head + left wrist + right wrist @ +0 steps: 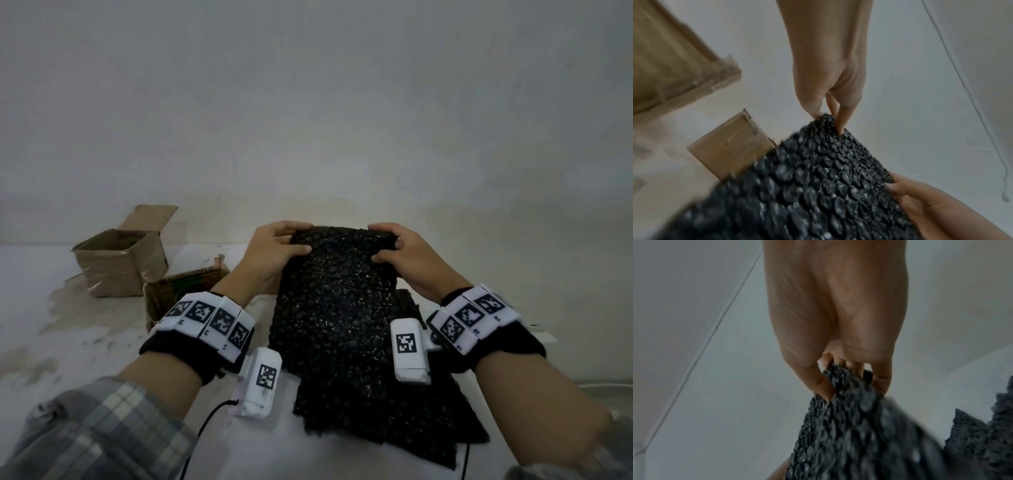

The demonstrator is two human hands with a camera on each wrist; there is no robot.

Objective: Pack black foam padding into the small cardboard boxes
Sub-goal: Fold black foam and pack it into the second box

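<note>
Foam sheet (334, 301), pinched at its far corners by left hand (270, 255) and right hand (416, 260), hangs lifted off the pile (394, 421), apparently for folding to fit the box (185, 291).

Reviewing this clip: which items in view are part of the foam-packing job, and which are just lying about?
Part of the job:
- foam sheet, gripped at its far edge by left hand and right hand
- foam stack beneath it
- near box
- far box, flaps open

Lying about:
- black cable
- stained white table
</note>
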